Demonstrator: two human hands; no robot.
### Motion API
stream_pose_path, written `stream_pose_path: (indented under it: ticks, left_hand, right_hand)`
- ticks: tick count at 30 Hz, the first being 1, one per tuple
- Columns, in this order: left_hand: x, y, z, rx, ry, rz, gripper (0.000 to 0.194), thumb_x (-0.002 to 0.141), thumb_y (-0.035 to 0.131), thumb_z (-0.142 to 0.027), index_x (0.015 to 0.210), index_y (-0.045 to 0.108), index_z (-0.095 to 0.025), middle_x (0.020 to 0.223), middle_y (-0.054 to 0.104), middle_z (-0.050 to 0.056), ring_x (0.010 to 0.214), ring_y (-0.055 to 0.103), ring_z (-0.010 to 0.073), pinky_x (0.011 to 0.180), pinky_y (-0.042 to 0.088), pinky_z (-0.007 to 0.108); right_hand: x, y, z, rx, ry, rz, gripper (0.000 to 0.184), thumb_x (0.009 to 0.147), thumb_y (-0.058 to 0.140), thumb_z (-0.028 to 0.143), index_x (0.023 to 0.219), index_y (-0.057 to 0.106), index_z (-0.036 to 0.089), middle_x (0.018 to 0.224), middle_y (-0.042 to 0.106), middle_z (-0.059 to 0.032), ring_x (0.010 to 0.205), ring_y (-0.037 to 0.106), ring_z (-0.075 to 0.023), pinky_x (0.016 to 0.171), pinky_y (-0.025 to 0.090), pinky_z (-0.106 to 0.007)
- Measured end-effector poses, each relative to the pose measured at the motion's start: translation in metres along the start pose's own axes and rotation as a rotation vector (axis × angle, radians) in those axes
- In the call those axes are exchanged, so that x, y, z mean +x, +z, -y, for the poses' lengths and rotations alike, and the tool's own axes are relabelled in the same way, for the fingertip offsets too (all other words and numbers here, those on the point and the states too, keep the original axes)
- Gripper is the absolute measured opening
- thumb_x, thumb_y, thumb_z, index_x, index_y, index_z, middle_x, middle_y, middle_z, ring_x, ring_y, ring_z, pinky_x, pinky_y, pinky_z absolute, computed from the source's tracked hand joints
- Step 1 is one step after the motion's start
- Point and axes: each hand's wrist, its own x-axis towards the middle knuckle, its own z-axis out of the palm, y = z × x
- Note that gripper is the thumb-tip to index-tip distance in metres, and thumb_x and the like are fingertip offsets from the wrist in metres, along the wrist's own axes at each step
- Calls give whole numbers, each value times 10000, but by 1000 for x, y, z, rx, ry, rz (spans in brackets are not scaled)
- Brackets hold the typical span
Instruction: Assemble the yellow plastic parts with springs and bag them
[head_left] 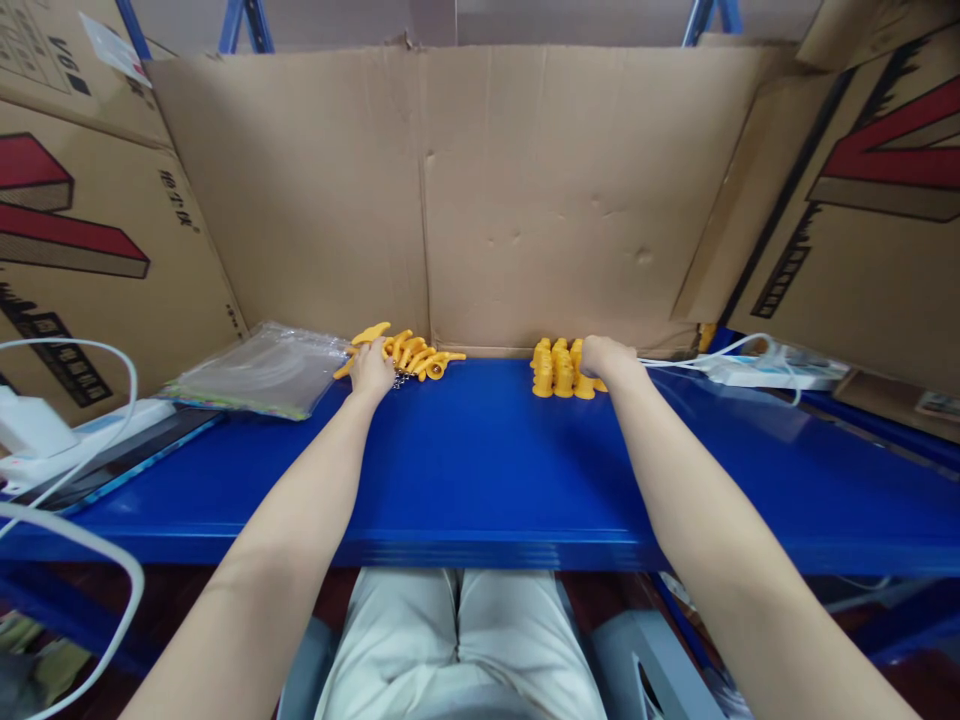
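My left hand [373,371] is at a loose pile of yellow plastic pieces [414,354] at the back of the blue shelf. Its fingers curl around one yellow piece, which is partly hidden by the hand. Small metal chain bits lie by the pile. Farther right, my right hand [609,358] is closed at the end of a group of small yellow figures [555,370] standing upright in close rows. A yellow figure shows under this hand; the fingertips are hidden behind the hand.
Cardboard [480,200] walls the back and both sides. Clear plastic bags [262,370] lie at left, near a white power strip [97,430] and a looping white cable [127,580]. Another white power strip [780,372] with cables lies at right. The blue shelf [480,460] ends before my lap.
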Motion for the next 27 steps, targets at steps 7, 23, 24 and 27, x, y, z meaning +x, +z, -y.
stream_pose_path:
  ticks: [7,23,24,27]
  left_hand:
    - [-1,1,2,17,12,20,486,839,497,-174,1325,489,-193,1341,503,157,1275,462,305,1038,390,415]
    - [-5,2,-17,71,227,43,368,862,466,-244,1199,609,-205,1364,507,128,1293,426,298,1070,338,461]
    - [-7,3,-21,70,299,89,354,859,461,-227,1171,627,-204,1319,553,118,1271,451,283,1073,335,450]
    - [-13,11,-33,88,449,240,383,834,467,-175,1181,624,-218,1256,612,94,1236,491,264,1082,312,463]
  right_hand:
    - [-24,-14,21,-11,-53,-201,299,817,488,111,1071,646,119,1105,664,-184,1023,629,-263,871,370,-398]
    - [-38,11,58,-57,-442,-383,315,879,371,134,952,677,108,952,704,-182,931,648,-277,812,338,-398]
    - [-39,12,59,-58,-457,-380,321,884,366,136,955,678,106,957,705,-181,932,649,-279,814,341,-401]
    - [-40,13,61,-64,-489,-369,333,897,357,146,966,680,100,980,704,-179,941,649,-284,824,347,-408]
